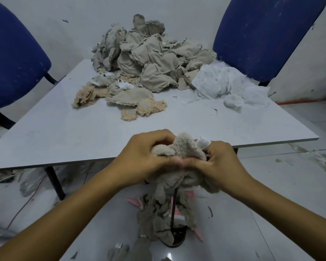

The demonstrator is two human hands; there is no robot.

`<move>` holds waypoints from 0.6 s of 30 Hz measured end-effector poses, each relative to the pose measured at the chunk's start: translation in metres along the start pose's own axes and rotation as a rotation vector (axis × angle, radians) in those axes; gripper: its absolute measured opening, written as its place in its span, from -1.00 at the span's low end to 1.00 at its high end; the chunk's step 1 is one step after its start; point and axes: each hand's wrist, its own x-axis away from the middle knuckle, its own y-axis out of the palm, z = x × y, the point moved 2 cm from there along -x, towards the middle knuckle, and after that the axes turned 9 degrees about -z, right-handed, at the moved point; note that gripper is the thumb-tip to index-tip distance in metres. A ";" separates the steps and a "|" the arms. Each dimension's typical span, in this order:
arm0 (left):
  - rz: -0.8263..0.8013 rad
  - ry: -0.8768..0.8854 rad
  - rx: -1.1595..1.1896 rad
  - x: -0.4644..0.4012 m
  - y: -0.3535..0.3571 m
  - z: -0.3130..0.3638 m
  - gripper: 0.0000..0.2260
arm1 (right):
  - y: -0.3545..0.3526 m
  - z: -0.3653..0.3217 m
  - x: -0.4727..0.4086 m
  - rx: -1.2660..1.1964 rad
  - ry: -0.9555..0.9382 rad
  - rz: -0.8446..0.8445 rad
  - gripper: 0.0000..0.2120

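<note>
Beige fuzzy plush skin (184, 147) is bunched up between both hands right now, held in the air just in front of the near edge of the surface (83, 132), not resting on it. My left grip (143, 157) is curled over the top and left side of it, and my right grip (222, 162) is clamped on the other side. Both thumbs pinch the fabric where they meet in the middle. A little white tag (204, 142) sticks up by my right fingers.

Pretty sure I'm in the middle of turning this one: the fluffy side shows up top, while the lower part hangs down in a wad toward the black rod (174, 210) below. More limp skins are draped around that rod.

Over on the far side of the surface is the big pile of flat-looking beige pieces (149, 59), with white stuffing (224, 83) just beside it on the right and some peach bits (87, 96) in front.

Next move, I reckon, is to keep one side pinched and work the hanging part through the opening with the other. It needs small pulls so the seam doesn't strain and the tag doesn't get tucked inside.
</note>
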 end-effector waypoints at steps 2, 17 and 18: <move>0.150 0.063 0.054 -0.002 -0.003 0.002 -0.86 | -0.005 -0.004 0.001 -0.238 -0.048 0.054 -0.81; 0.001 -0.027 0.013 -0.002 -0.023 0.005 -0.83 | -0.025 -0.008 -0.004 -0.151 -0.197 -0.015 -0.84; -0.041 -0.077 -0.120 -0.001 -0.024 0.003 -0.80 | -0.024 -0.011 -0.005 -0.103 -0.222 0.010 -0.83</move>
